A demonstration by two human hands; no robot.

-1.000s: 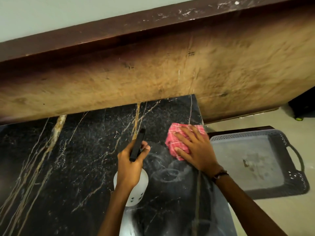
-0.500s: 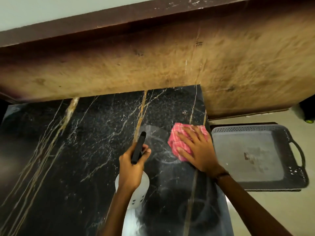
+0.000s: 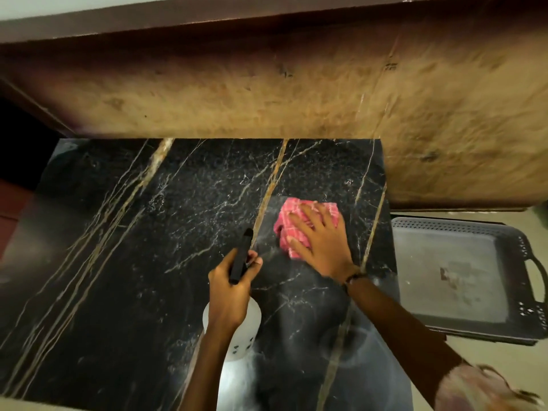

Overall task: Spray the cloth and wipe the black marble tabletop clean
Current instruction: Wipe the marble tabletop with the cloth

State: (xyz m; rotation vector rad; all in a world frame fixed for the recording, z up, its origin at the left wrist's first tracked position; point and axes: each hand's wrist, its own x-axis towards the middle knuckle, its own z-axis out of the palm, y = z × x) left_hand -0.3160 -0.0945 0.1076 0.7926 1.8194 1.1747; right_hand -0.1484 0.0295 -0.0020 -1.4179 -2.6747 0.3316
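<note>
The black marble tabletop, streaked with gold and white veins, fills the middle of the head view. A folded pink checked cloth lies flat on its far right part. My right hand presses down on the cloth with fingers spread. My left hand grips a white spray bottle by its black trigger head, held above the marble just left of the cloth, nozzle pointing away from me. Faint wet wipe marks show on the marble near the cloth and closer to me.
A worn wooden panel rises along the tabletop's far edge. A grey plastic tray with handles sits lower, beyond the tabletop's right edge, on a pale floor. The marble's left edge drops into a dark gap.
My right hand has slid the cloth a little to the left and away from the right edge. The left hand with the bottle has kept its place.
</note>
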